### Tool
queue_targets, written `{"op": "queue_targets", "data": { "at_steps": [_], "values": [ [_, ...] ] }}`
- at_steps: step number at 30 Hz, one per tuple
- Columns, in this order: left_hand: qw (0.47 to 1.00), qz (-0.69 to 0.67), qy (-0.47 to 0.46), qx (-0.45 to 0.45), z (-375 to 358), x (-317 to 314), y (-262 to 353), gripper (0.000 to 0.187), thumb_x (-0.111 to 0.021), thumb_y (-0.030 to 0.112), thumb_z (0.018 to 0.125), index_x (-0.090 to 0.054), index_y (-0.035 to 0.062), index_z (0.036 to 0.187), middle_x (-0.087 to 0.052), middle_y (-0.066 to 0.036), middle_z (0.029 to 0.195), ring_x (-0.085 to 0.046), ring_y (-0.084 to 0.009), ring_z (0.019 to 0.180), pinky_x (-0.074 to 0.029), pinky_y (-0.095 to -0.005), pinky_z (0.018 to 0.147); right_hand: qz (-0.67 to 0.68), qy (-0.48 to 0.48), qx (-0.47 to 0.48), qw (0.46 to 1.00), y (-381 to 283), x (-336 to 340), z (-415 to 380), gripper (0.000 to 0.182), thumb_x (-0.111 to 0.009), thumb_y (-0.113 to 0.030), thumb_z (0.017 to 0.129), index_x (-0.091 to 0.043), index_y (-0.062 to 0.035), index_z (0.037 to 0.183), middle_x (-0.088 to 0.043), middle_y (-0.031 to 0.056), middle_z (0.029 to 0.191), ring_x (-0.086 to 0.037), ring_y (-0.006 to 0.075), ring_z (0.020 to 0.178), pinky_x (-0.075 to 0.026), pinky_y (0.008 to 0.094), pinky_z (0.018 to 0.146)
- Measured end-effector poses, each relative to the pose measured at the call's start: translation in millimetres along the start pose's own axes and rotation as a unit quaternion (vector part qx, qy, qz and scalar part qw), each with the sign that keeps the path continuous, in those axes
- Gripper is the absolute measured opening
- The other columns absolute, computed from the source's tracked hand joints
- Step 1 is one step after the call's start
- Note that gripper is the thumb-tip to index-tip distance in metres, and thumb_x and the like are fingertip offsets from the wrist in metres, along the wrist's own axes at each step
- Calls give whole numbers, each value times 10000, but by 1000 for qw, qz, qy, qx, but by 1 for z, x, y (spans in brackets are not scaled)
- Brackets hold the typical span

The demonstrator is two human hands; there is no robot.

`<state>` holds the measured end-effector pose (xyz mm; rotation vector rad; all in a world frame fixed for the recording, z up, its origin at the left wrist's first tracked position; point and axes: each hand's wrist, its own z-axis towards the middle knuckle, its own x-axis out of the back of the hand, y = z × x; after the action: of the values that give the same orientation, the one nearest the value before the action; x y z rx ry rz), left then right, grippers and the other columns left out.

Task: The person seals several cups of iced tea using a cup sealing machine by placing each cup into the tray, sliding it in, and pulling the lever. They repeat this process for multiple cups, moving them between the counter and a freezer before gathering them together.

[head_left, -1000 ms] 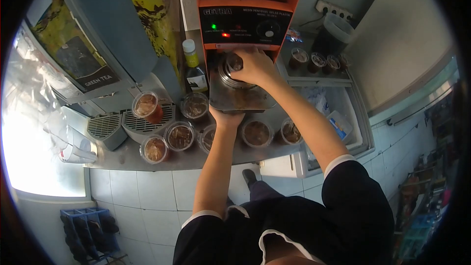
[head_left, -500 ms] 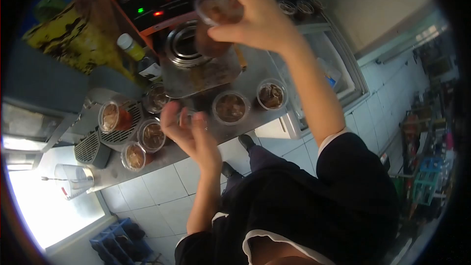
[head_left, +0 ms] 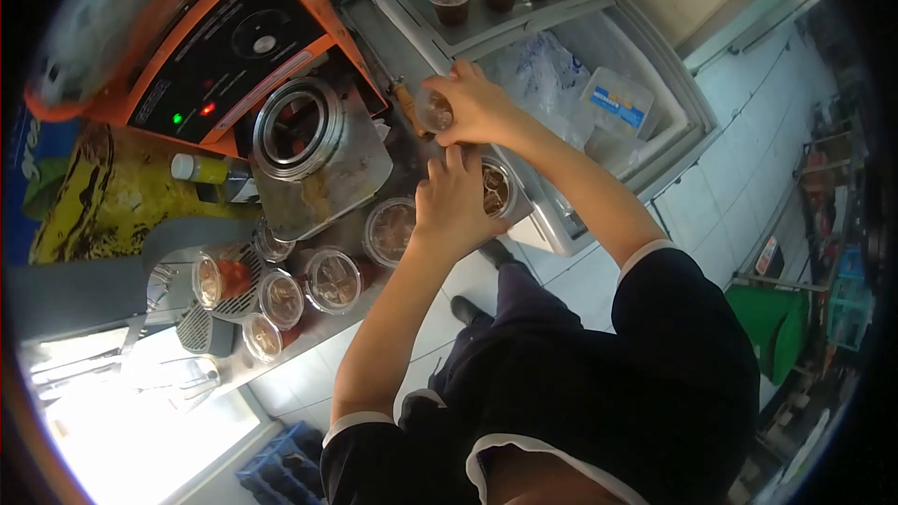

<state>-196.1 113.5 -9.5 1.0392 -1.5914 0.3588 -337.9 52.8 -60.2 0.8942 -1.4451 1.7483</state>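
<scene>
My right hand [head_left: 479, 108] is closed around a clear plastic cup [head_left: 435, 114] at the back edge of the counter. Just in front of it, my left hand [head_left: 454, 201] curls at the left side of another lidded cup [head_left: 498, 189] of dark iced drink. The left thumb lies along that cup's near side, and the palm hides part of it. To the left stand more cups of iced drink, among them one cup [head_left: 391, 232] beside my left wrist and another cup [head_left: 334, 281] nearer the counter's edge.
An orange sealing machine [head_left: 234, 47] with lit lights has a round metal ring [head_left: 297, 129] on its tray. A freezer [head_left: 687, 122] stands open at the right, holding bags and a tub [head_left: 617, 101]. Several drink cups [head_left: 451, 0] sit on its back part. A capped bottle [head_left: 210, 170] lies left.
My right hand has come down from above the sealing machine to the counter with its cup. My left hand has moved to the right, beside another cup. The view has turned.
</scene>
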Motion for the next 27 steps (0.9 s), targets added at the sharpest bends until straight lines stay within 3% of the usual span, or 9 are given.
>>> {"op": "queue_targets", "data": {
  "at_steps": [5,8,11,14,17,19,22,25,27],
  "values": [
    [998,-17,54,8,-12,12,5,902,-782,332,544,-403,-9,1288,-450,-160,1199,-507,-337,1098,-488,-449,875,49,45,52,996,10,-17,-1,810,-847,-388,548,-529,-152,1255,-443,212,1172,-444,370,1142,-445,424,896],
    [990,-25,133,-29,-48,65,6,874,-784,347,528,-450,-1,1257,-492,-155,1156,-535,-341,1060,-492,-437,861,94,13,34,995,14,-10,0,776,-842,-372,582,-528,-142,1253,-443,222,1170,-484,377,1080,-444,419,882],
    [982,9,184,-48,-80,125,-6,770,-771,340,577,-487,-37,1186,-534,-175,1080,-573,-335,1005,-511,-407,795,116,61,45,990,12,-15,-10,681,-820,-307,632,-540,-106,1220,-453,223,1152,-516,382,1013,-456,404,840],
    [976,14,216,3,-96,172,-22,753,-780,345,592,-513,-51,1173,-565,-174,1077,-600,-315,969,-507,-403,791,78,270,63,958,-6,-6,-23,577,-786,-245,681,-550,-77,1180,-501,213,1104,-568,336,940,-479,350,765],
    [966,35,252,37,-100,197,-48,769,-796,329,600,-503,-62,1194,-569,-183,1083,-603,-291,960,-501,-392,792,374,235,14,897,-51,-12,-54,413,-716,-236,779,-557,-40,1106,-567,172,973,-589,220,853,-484,337,699],
    [960,64,264,71,-97,205,-65,771,-805,324,603,-503,-69,1194,-567,-195,1088,-601,-283,963,-497,-383,797,538,164,-89,822,-101,-17,-60,527,-692,-144,815,-444,23,1248,-573,119,906,-576,167,760,-497,285,667],
    [951,86,277,112,-87,197,-78,779,-811,329,607,-501,-78,1195,-563,-212,1097,-596,-290,974,-488,-377,814,715,32,-161,680,-120,-50,-42,456,-638,-114,860,-431,3,1249,-566,109,1030,-591,150,837,-538,309,736],
    [945,77,294,117,-74,183,-97,782,-811,334,611,-499,-85,1194,-561,-217,1109,-588,-306,994,-477,-379,838,704,32,-207,679,-127,-64,-38,421,-601,-38,869,-424,31,1245,-543,74,956,-575,125,812,-560,313,742],
    [943,62,303,121,-66,173,-108,777,-808,336,617,-500,-88,1190,-561,-218,1116,-582,-318,1009,-471,-382,853,669,64,-186,716,-126,-67,-41,440,-599,-26,859,-421,58,1253,-516,63,852,-561,112,752,-538,275,650]
  ]
}}
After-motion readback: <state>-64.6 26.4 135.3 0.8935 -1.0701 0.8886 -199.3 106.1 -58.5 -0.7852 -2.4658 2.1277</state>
